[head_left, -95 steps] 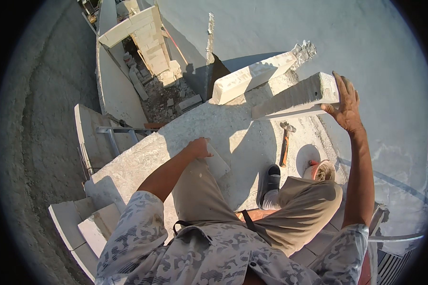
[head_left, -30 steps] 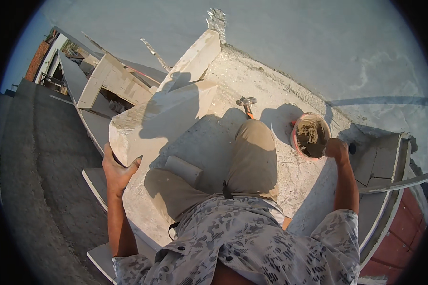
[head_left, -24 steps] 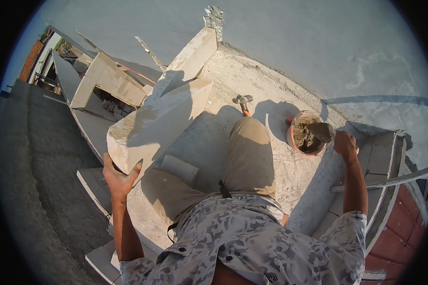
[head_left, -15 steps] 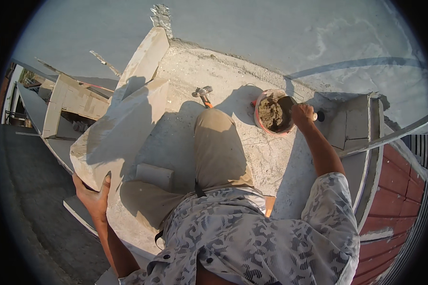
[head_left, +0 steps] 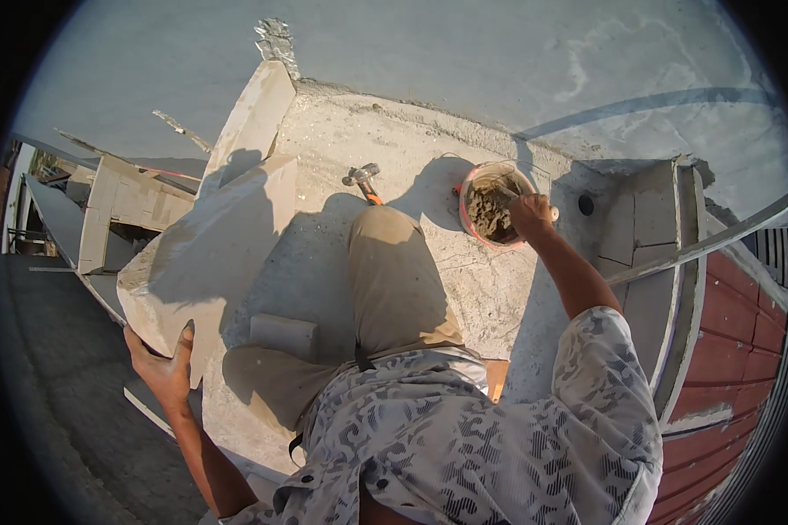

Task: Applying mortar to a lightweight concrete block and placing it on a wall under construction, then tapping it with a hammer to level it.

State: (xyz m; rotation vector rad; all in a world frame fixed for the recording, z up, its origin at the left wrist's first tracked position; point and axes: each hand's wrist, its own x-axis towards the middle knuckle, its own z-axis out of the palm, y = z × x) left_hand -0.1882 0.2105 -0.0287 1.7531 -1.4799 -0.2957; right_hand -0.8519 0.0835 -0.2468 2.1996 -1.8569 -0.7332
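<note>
My right hand (head_left: 531, 218) is wrapped round the handle of a trowel (head_left: 553, 213), whose butt end sticks out behind the fist. Its blade is down in the grey-brown mortar (head_left: 487, 210), mostly hidden there. That mortar fills part of a round pinkish bucket (head_left: 465, 217) standing on the ledge. At the left, my left hand (head_left: 162, 366) grips the near end of a long pale concrete block (head_left: 219, 232), thumb on its face and fingers round the outer edge. The far end of this block lies close to another pale block (head_left: 254, 114) set on the ledge's edge.
A hammer (head_left: 364, 180) with an orange handle lies beyond my knee. A small pale block (head_left: 284, 336) sits beside my bent leg. To the left the ledge drops off to dark ground (head_left: 52, 376). A grey wall (head_left: 429, 61) runs along the far side; low block walling (head_left: 643, 214) stands right.
The trowel blade has gone from the bucket's right side down into the mortar, my right hand moving left with it. My left hand keeps its hold on the block. The whole view has shifted slightly.
</note>
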